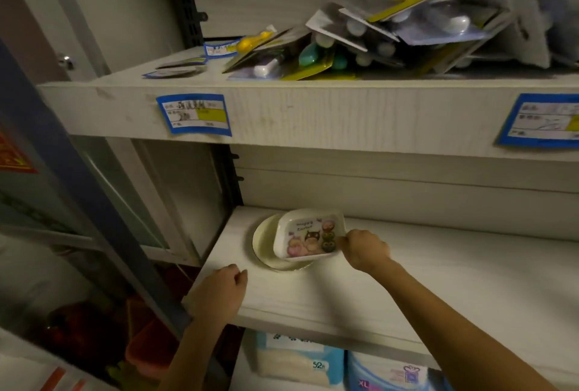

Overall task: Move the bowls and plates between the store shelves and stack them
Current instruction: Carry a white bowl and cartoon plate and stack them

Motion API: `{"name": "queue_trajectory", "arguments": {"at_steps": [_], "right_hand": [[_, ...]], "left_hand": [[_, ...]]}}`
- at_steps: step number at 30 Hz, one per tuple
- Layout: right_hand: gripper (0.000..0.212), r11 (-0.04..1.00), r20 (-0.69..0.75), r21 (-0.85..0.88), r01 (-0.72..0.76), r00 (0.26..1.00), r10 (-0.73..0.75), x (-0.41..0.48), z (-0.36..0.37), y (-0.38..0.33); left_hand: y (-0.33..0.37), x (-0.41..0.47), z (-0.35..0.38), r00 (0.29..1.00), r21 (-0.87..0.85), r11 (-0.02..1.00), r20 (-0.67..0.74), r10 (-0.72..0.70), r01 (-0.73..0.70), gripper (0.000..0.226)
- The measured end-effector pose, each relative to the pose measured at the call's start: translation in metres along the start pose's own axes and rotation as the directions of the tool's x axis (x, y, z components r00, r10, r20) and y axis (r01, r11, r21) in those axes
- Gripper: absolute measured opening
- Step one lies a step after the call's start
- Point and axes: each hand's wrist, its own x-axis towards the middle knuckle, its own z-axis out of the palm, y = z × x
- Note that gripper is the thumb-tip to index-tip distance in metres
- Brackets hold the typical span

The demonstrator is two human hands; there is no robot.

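**Square plate stacked on round plate, lower shelf**

A small square plate (308, 235) lies on top of a round plate (264, 241) near the left end of the pale wood-grain lower shelf (407, 281). The square plate is white with rounded corners and a raised rim. Its face carries a cartoon print of pink and dark figures under a line of blurred lettering. It sits off-centre, shifted to the right and back, so its right corner juts past the round plate's edge. The right hand (365, 249) pinches that right edge. The round plate is cream with a thin darker rim and lies flat on the shelf, its left half uncovered.
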Motion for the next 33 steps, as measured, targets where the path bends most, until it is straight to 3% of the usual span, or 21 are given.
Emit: {"name": "queue_trajectory", "arguments": {"at_steps": [3, 7, 13, 17, 22, 29, 33], "right_hand": [[0.040, 0.999, -0.051, 0.038, -0.011, 0.999, 0.013, -0.015, -0.010, 0.031], [0.040, 0.992, -0.107, 0.082, -0.093, 0.989, 0.102, -0.039, -0.021, 0.072], [0.035, 0.971, -0.137, 0.122, -0.206, 0.965, 0.222, -0.070, -0.030, 0.118], [0.032, 0.958, -0.123, 0.150, -0.245, 0.957, 0.264, -0.087, -0.030, 0.138], [0.037, 0.939, -0.130, 0.195, -0.283, 0.941, 0.311, -0.106, -0.038, 0.164], [0.033, 0.919, -0.154, 0.248, -0.306, 0.924, 0.350, -0.148, -0.052, 0.216], [0.036, 0.897, -0.162, 0.289, -0.334, 0.907, 0.389, -0.185, -0.057, 0.251]], "left_hand": [[0.011, 0.015, 0.011, 0.990, -0.162, 0.983, 0.124, -0.067, 0.086, 0.038], [0.033, 0.030, 0.029, 0.936, -0.423, 0.854, 0.301, -0.184, 0.303, 0.039], [0.046, 0.057, 0.054, 0.901, -0.511, 0.756, 0.357, -0.246, 0.409, 0.038], [0.047, 0.059, 0.064, 0.849, -0.528, 0.693, 0.470, -0.243, 0.491, 0.035], [0.058, 0.053, 0.056, 0.895, -0.605, 0.671, 0.385, -0.224, 0.428, 0.038], [0.110, 0.015, 0.045, 0.976, -0.596, 0.780, 0.198, -0.088, 0.191, 0.038], [0.149, -0.017, 0.046, 0.983, -0.571, 0.816, 0.182, 0.023, 0.086, 0.037]]}}
